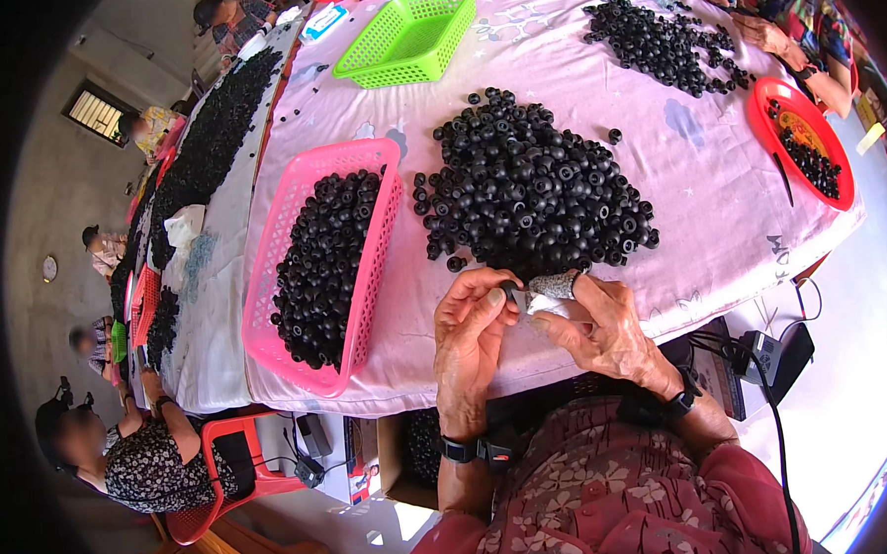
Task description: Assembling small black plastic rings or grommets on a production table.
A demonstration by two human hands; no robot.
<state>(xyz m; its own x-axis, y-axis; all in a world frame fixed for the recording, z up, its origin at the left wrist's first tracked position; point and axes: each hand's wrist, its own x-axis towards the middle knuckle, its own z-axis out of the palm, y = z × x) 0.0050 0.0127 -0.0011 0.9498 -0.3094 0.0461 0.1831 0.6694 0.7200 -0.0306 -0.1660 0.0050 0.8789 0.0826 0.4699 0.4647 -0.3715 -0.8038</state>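
Observation:
My left hand (468, 327) pinches a small black ring-like rubber part (509, 288) between thumb and fingers, just off the table's front edge. Close against it, my right hand (609, 327) grips a small blade (524, 299) with a white wrapping (556, 306). The blade's tip meets or nearly meets the part; I cannot tell which. A grey speckled cover (555, 286) sits around a finger of my right hand. Right beyond both hands lies a large heap of similar black parts (529, 189). To the left, a pink plastic basket (385, 205) holds many more of them.
A green basket (395, 69) stands at the back of the pink tablecloth (543, 65). At the right are a red tray (761, 115) and another person's hands (765, 35) near a second heap (656, 45). Several people sit along the left table. Cables (764, 362) hang at my right.

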